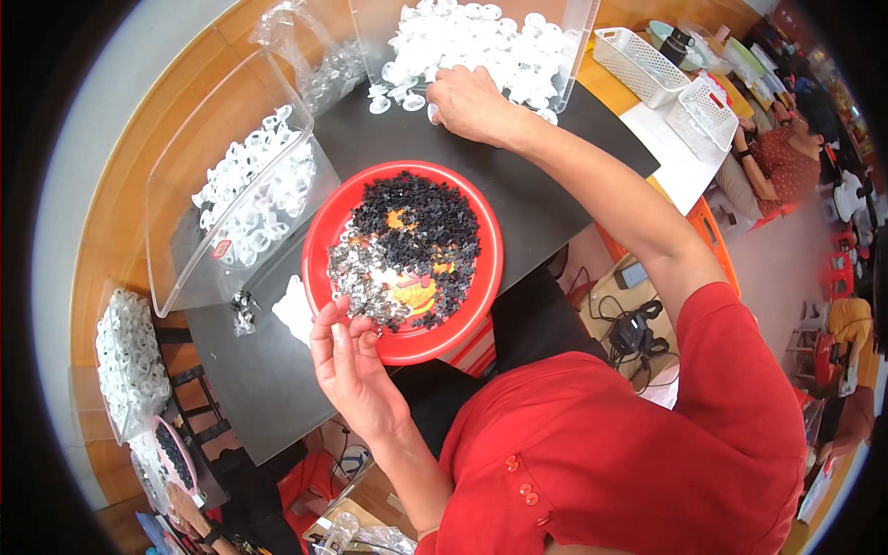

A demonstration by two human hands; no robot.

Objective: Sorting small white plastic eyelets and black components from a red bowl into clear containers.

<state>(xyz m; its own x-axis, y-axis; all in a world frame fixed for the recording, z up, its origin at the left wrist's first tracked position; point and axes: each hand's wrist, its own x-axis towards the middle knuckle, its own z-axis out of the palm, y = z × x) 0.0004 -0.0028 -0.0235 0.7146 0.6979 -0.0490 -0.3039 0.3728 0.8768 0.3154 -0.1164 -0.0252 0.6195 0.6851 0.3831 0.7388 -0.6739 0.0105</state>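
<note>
My right hand point(467, 104) reaches to the front of a clear plastic bin point(575, 55) heaped with white round plastic parts point(472, 42). Its fingers curl down around one white part point(433, 113) at the table's far side. My left hand point(356, 375) is at the near left rim of a round red tray point(493, 236), palm up. Its fingers curl toward the thumb; whatever they pinch is too small to make out. Many small black pieces point(416, 199) lie in the tray, beside a pile of small shiny clear or metallic pieces point(356, 277).
Left of the tray, a tilted clear bin point(166, 231) holds more white parts. A small bag of pieces point(244, 313) and white paper point(294, 310) lie on the dark table point(250, 388). White baskets point(638, 65) stand at far right. Another person's hand point(185, 509) shows lower left.
</note>
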